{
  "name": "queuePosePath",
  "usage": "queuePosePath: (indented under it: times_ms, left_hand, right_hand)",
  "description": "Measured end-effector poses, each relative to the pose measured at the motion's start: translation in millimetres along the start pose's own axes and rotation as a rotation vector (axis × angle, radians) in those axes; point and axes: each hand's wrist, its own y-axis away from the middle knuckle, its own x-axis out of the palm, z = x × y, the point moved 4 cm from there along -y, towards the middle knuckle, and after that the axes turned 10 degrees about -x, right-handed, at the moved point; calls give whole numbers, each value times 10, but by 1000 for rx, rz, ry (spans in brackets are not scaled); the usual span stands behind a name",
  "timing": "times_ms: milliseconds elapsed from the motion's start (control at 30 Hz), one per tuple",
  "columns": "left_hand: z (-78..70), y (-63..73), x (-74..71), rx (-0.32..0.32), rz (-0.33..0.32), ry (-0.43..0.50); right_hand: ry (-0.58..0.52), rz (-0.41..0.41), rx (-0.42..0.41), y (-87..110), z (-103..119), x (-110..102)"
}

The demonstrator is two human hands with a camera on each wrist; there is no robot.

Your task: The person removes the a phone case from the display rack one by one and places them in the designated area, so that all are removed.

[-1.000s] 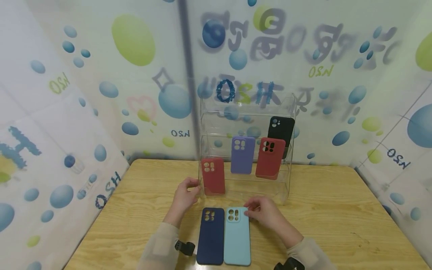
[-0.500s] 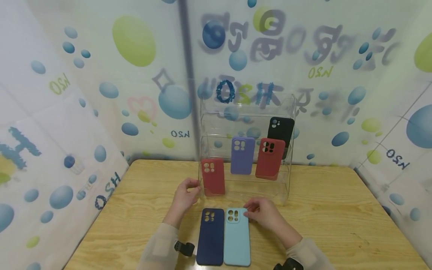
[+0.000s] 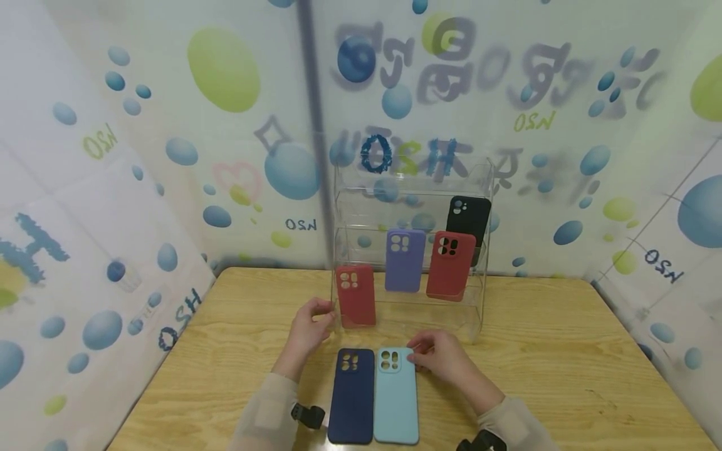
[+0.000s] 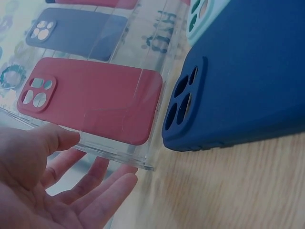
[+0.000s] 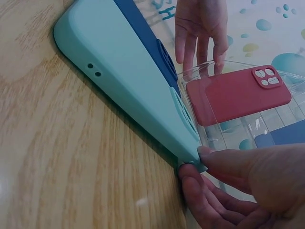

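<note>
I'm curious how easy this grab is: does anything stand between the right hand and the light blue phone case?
Nothing visible: the right hand pinches a corner of the light blue phone case. The dark blue phone case lies along its opposite side, out of the way.

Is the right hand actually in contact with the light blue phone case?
Touching. The right wrist view shows the right hand pinching a corner of the light blue phone case between thumb and finger.

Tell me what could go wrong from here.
The right grip pinches the light blue case by one corner, so it might slip. The dark blue case lies beside it and could get nudged. The left grip is at the edge of the clear rack; a bump might shift it.
</note>
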Motion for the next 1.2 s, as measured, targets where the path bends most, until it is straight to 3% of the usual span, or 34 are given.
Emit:
queuePosePath:
  times_ms: [967, 1200]
  left_hand:
    - [-14, 0, -24, 7, -19, 6]
    - [5, 8, -4, 1, -9, 12]
  right_hand:
    - [198, 6, -55, -48, 84, 31]
    - [272, -64, -34, -54, 121, 23]
